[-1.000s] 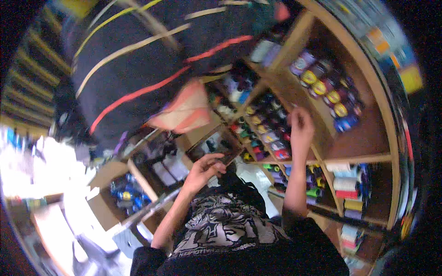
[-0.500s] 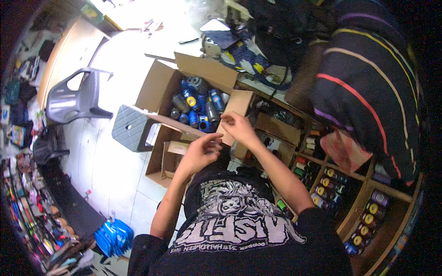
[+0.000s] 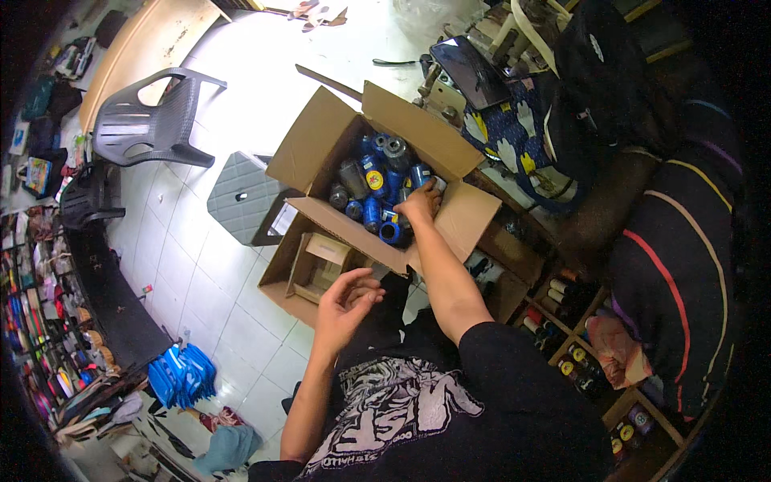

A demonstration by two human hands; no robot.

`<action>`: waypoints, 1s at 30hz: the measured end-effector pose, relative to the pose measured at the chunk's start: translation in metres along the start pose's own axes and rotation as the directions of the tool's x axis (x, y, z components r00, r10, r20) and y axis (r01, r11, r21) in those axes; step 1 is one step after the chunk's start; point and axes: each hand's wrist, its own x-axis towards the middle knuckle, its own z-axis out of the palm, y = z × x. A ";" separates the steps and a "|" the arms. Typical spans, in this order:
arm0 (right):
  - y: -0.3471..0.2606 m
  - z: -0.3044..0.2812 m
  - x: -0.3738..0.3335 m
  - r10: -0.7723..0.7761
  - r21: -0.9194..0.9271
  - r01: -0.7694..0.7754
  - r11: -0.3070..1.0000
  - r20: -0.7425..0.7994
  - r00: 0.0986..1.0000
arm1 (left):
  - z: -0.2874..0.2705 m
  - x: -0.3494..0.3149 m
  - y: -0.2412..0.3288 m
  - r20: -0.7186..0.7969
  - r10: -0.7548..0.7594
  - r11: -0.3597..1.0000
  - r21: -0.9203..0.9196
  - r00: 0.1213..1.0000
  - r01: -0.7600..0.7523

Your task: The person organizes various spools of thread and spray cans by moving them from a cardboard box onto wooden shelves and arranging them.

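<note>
A cardboard box (image 3: 317, 149) with its flaps spread stands in front of me, filled with blue and dark grey thread spools (image 3: 373, 178). My right hand (image 3: 419, 204) reaches over the near right side of the box. Its fingers curl round a spool at the right edge of the pile, and the fingertips are partly hidden among the spools. Nearer my body, my left hand (image 3: 351, 297) hovers before the box, fingers loosely bent and apart, with nothing visible in it.
Below the box sits another open carton (image 3: 281, 277). A grey stool (image 3: 245, 197) and a dark plastic chair (image 3: 152, 120) stand to the left. Wooden compartments (image 3: 622, 402) with more spools lie at the right, beside striped dark fabric (image 3: 671, 265). A phone (image 3: 470, 72) lies beyond the box.
My right hand has moved forward from the box's near flap into the spools. My left hand stays before the box, away from the right one. The view has shifted.
</note>
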 end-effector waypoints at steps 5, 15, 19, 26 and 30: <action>0.000 0.012 0.000 -0.005 -0.144 -0.009 0.990 -0.097 0.995 | 0.010 0.065 0.035 -0.049 0.157 0.960 0.242 0.986 -0.140; 0.019 0.022 -0.009 -0.072 0.121 0.080 0.989 -0.067 0.995 | 0.030 0.287 -0.033 0.009 0.573 0.381 0.882 0.820 -0.276; 0.017 0.013 -0.011 -0.131 -0.023 0.131 0.991 0.017 0.991 | 0.037 0.314 -0.046 -0.031 0.276 0.472 0.875 0.961 -0.107; 0.014 -0.017 -0.037 -0.079 0.324 0.041 0.945 0.105 0.991 | 0.015 0.299 -0.015 0.120 0.411 0.343 0.898 0.904 -0.276; 0.050 -0.073 -0.072 -0.371 0.723 0.159 0.672 0.143 0.917 | -0.016 0.251 0.042 0.087 0.235 0.882 0.398 0.968 -0.250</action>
